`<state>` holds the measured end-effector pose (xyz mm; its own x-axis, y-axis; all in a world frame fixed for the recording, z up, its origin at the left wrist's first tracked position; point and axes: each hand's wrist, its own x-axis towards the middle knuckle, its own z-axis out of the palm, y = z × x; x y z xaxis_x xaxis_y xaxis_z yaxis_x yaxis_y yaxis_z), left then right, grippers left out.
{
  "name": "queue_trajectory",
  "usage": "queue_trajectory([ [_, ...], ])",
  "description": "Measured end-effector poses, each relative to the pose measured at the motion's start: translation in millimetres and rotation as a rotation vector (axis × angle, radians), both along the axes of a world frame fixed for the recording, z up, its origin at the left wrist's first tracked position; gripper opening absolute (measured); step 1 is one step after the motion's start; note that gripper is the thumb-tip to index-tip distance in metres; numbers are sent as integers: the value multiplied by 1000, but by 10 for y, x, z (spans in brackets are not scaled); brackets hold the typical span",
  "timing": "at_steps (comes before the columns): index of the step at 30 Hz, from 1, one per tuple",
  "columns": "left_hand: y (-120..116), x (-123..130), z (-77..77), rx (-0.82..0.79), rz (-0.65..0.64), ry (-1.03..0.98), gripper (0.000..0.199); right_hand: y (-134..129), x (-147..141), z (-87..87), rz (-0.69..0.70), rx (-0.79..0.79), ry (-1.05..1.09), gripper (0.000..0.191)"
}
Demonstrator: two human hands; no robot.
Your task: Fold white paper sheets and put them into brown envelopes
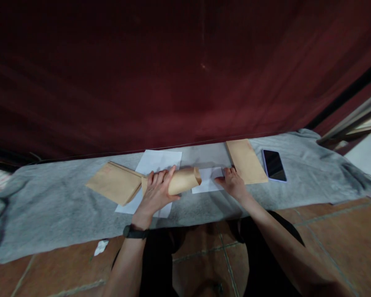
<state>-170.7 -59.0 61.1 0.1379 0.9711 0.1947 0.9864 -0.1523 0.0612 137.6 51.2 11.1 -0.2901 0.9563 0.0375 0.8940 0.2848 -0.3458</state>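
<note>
My left hand (157,190), with a dark band on its wrist, grips a brown paper envelope (185,180) just left of the middle. The envelope is bowed, and its mouth gapes toward the right. At that mouth lies a folded white paper (206,180); whether its left end is inside the envelope I cannot tell. The paper's right end is between the thumb and curled fingers of my right hand (234,184). Beneath my left hand and the envelope are loose white sheets (162,159). Left of them, partly on top, rests a stack of brown envelopes (113,183).
Right of my right hand lie more brown envelopes (247,161), with a phone (275,165) beside them. A grey cloth (64,218) covers the narrow surface. Behind it rises a dark red upright panel (173,82). A crumpled white scrap (101,247) is on the tiled floor (200,268).
</note>
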Motion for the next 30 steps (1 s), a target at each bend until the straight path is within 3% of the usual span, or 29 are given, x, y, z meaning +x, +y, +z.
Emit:
queue_trajectory([
  [6, 13, 18, -117, -83, 2, -16, 124, 9, -57, -26, -34, -5, -23, 38],
  [12, 28, 92, -109, -77, -18, -35, 127, 85, -16, -96, -60, -56, 16, 37],
  [17, 39, 105, -87, -63, -21, -47, 124, 102, -4, -135, -99, -40, 177, 36],
  [22, 52, 136, -70, -58, -33, -66, 123, 128, -21, -156, -120, -126, 366, 43],
  [27, 43, 198, -23, 9, -56, -72, 123, 240, 60, -200, -17, -176, 507, 22],
  [30, 45, 208, -14, 29, -48, -63, 123, 270, 137, -187, -76, -76, 589, 21],
])
